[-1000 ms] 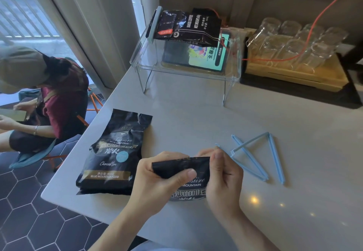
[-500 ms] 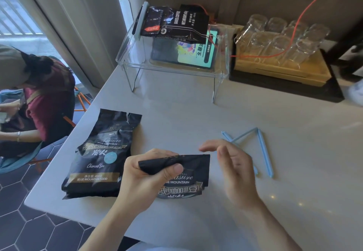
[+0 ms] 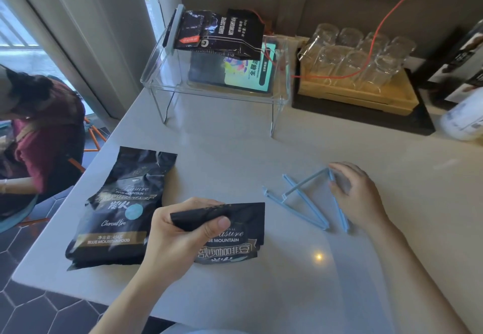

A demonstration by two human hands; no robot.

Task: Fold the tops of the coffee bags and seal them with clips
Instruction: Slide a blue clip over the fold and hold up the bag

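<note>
Left hand [image 3: 180, 231] pinches the folded top of the near coffee bag [image 3: 235, 231], thumb on top and fingers beneath, pressing the rolled edge flat; the bag lies on the counter [image 3: 235, 150] straight in front of the person; right hand [image 3: 358, 195] rests over the far end of the blue clips [image 3: 308, 203], fingers curled loosely on one arm of the right-hand clip, whether it is truly gripped yet I cannot tell; the clips lie in a tangle, one open in a V and crossing another, just right of the bag; a second coffee bag [image 3: 117, 208] lies to the left, its top crumpled and unfolded; to do this step well, I judge the pinch must not slacken, or the fold will spring open; lift one clip only, clear of the one crossing it, by the hinge end so the arms stay apart; then slide it along the fold from the free right-hand side towards the thumb, and snap it shut across the full width
</note>
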